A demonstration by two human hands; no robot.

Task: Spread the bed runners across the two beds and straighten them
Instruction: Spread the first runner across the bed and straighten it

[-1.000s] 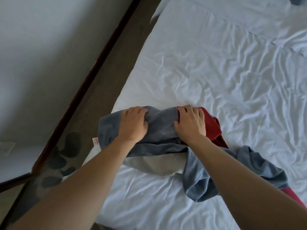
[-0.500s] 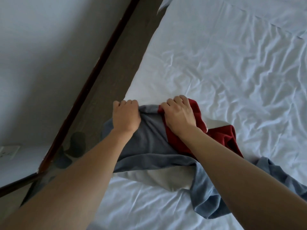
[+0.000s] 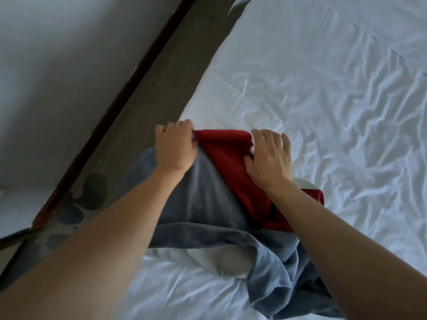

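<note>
Item: one bed runner (image 3: 221,181), grey-blue cloth with a red panel, lying bunched at the left edge of a bed (image 3: 323,112) with a creased white sheet. Position: the red end sits farthest from the person, its folded edge running left to right between the two hands; the grey-blue remainder trails back toward the person and off to the right, heaped and twisted under the right forearm, a pale underside showing in the fold. Long axis: judged to run from the red end near the bed's left edge back and rightward across the mattress, though the bunching makes the exact line uncertain. Left hand (image 3: 175,146): fingers curled, gripping the left corner of the red edge, at the very side of the mattress. Right hand (image 3: 270,155): the thumb appears tucked against the cloth at the right corner of the same edge, the fingers spread and fairly straight, reaching onto the sheet; whether it pinches or only presses cannot be told. Both hands are equally near the red end; the loose bulk lies nearer the right arm. Also present: dark floor (image 3: 161,88) beside the bed and a pale wall (image 3: 69,65).
</note>
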